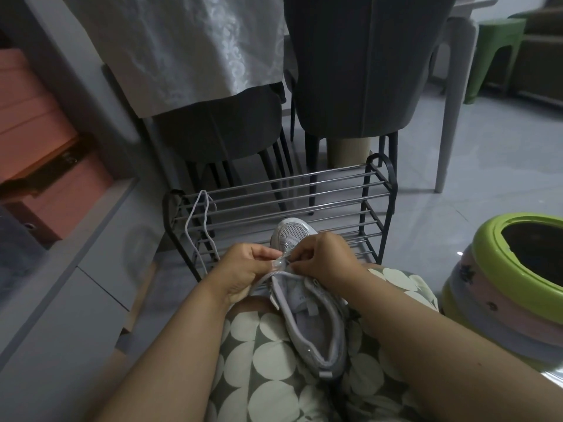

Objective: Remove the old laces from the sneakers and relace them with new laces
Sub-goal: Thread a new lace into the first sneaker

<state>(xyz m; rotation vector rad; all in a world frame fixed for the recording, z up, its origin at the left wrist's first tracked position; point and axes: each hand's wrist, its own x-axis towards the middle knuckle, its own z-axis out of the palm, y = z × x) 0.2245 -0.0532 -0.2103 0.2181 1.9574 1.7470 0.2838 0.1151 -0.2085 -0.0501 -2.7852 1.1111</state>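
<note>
A grey sneaker [307, 315] is lying on the person's lap, on a dotted cloth [268, 360], with its toe pointing away toward a black rack [377, 190]. The left hand [243, 269] is gripping the shoe's side, and its fingers [268, 254] are pinching at the eyelets. The right hand [326, 257] is pinching a lace [280, 274] there too. Another lace [198, 226] is hanging from the rack's left side. Green stools [487, 257] are standing at the right.
</note>
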